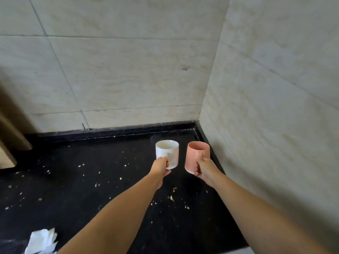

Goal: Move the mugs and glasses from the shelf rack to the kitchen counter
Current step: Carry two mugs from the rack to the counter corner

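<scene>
The white cylindrical ceramic mug (167,154) I hold looks glazed and smooth, with a soft sheen. The pink cylindrical ceramic mug (197,154) has the same glossy glaze. Below them, the black stone surface (73,180) is polished but speckled with pale crumbs. The cream marbled wall tiles (128,70) look smooth, faintly matt. The crumpled white paper tissue (42,241) looks soft and creased.
</scene>
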`<move>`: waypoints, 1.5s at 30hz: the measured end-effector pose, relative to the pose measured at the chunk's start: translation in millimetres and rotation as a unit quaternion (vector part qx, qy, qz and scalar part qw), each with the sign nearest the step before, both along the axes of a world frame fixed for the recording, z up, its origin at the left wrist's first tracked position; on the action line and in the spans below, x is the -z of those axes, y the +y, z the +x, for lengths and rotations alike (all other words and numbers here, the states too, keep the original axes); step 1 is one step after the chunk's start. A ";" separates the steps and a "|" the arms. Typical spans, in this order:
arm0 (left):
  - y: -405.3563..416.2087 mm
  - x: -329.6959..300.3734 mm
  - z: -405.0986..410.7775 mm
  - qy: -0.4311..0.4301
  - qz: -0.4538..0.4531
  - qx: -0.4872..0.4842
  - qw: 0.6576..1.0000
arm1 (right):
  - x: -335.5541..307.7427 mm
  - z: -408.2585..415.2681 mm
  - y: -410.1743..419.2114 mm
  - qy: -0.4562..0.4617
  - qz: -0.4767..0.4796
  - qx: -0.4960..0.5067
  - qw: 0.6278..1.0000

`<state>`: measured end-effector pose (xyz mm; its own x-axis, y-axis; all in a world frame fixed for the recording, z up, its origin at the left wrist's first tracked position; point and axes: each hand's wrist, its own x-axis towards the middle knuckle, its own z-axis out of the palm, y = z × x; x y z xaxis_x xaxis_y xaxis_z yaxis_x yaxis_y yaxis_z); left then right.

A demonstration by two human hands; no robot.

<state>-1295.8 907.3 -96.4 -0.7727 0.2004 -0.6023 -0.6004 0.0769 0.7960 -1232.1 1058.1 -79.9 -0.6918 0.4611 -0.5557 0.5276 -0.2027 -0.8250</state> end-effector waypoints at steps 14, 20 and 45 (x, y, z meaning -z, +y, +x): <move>67.7 58.4 -134.3 -0.032 -0.006 -0.030 0.999 | 69.4 -163.3 58.9 0.009 0.018 0.002 1.000; 83.3 68.4 -156.1 -0.026 0.011 -0.027 0.999 | 79.5 -182.2 63.4 0.050 0.003 0.029 0.998; 36.5 36.0 -161.3 0.179 -0.294 0.104 0.933 | 34.2 -158.1 68.2 -0.065 0.414 -0.130 0.899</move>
